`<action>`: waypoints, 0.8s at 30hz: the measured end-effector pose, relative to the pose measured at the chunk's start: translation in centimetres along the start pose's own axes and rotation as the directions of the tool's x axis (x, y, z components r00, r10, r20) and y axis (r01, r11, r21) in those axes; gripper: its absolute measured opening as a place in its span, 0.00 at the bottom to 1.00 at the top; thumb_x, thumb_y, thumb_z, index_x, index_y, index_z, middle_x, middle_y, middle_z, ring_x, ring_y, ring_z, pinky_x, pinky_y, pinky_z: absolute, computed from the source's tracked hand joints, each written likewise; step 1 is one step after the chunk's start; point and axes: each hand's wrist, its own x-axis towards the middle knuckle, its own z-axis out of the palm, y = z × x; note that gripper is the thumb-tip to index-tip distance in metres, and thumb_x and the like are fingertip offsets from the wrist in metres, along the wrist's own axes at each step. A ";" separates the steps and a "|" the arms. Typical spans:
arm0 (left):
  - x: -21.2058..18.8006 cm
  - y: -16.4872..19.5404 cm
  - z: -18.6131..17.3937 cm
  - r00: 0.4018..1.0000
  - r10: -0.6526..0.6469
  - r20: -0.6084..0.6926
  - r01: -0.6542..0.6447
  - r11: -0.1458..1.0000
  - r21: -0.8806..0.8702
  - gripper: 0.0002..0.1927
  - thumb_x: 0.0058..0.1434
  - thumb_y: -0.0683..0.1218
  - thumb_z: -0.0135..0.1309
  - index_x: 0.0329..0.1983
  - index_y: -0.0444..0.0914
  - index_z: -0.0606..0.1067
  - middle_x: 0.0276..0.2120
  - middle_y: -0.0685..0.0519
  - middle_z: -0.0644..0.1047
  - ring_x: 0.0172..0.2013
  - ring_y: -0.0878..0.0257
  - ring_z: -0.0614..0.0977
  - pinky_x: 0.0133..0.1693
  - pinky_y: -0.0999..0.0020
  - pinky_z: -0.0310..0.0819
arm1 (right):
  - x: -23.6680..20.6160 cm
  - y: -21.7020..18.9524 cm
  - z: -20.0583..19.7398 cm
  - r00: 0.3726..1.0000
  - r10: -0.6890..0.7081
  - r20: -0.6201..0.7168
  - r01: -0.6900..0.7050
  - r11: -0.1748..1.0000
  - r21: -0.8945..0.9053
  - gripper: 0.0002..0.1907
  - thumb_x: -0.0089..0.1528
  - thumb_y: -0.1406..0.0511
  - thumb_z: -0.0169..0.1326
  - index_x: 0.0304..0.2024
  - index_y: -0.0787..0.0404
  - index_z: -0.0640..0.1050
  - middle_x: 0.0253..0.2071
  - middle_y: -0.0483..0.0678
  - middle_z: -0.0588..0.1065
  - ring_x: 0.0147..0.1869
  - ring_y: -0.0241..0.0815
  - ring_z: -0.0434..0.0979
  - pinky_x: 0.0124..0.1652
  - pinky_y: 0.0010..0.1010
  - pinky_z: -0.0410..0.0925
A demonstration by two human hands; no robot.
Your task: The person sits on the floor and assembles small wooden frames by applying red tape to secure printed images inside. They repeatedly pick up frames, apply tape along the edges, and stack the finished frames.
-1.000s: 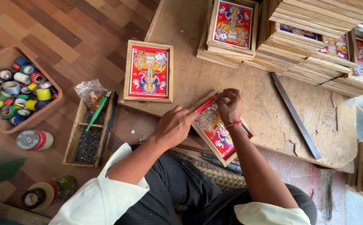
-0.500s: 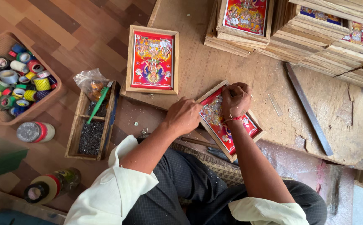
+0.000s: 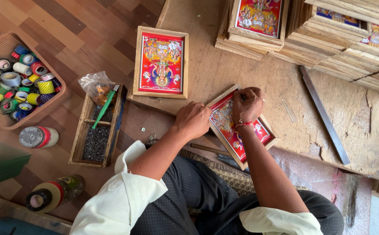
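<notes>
Framed picture (image 3: 241, 130): red, bright print, pale wood frame, tilted at the desk's (image 3: 359, 130) near edge. Left hand (image 3: 193, 120) curled on its left edge; right hand (image 3: 247, 104) fisted on top.

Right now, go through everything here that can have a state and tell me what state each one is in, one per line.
Left hand: closed, pressing the near frame's edge.
Right hand: fisted on the near frame.
Near frame: flat, angled, overhanging the board edge.
Far frame: flat, face up, untouched.
Frame stacks: piled.
Basket: full of tape rolls.
Nail tray: open, part filled.
Plastic bag: crumpled in the tray.
Metal bar: lying flat.
</notes>
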 end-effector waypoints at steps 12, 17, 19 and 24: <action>-0.3 0.3 -0.1 0.996 -0.013 -0.087 0.012 1.000 -0.018 0.07 0.55 0.38 0.53 0.32 0.33 0.81 0.33 0.40 0.83 0.35 0.48 0.85 0.38 0.50 0.81 | 2.6 -1.4 0.2 0.948 0.320 0.000 -0.320 0.948 0.007 0.22 0.46 0.64 0.68 0.42 0.60 0.77 0.37 0.51 0.79 0.40 0.46 0.79 0.43 0.36 0.72; -0.3 0.8 -0.8 0.976 -0.157 0.152 0.164 0.986 -0.034 0.08 0.59 0.39 0.53 0.39 0.33 0.79 0.36 0.40 0.83 0.33 0.50 0.86 0.37 0.52 0.83 | 0.4 -1.2 -1.8 0.985 -0.151 0.081 0.151 0.988 0.006 0.21 0.59 0.68 0.61 0.54 0.62 0.73 0.46 0.52 0.78 0.48 0.49 0.77 0.47 0.44 0.68; 0.0 0.7 -1.4 0.980 -0.147 0.134 0.150 0.989 -0.012 0.08 0.58 0.40 0.55 0.39 0.33 0.80 0.36 0.40 0.83 0.35 0.49 0.86 0.38 0.51 0.82 | -1.3 -1.3 -3.0 0.855 -0.480 0.194 0.482 0.875 0.038 0.21 0.61 0.70 0.57 0.58 0.64 0.73 0.48 0.54 0.77 0.54 0.55 0.75 0.54 0.50 0.65; -0.3 0.7 -1.3 0.989 -0.111 0.094 0.115 0.993 -0.040 0.07 0.57 0.41 0.55 0.37 0.35 0.81 0.37 0.42 0.83 0.37 0.48 0.86 0.39 0.50 0.81 | -1.4 -1.2 -4.5 0.478 -0.746 0.464 0.825 0.562 0.055 0.20 0.61 0.72 0.50 0.57 0.57 0.73 0.55 0.51 0.78 0.68 0.56 0.70 0.67 0.56 0.56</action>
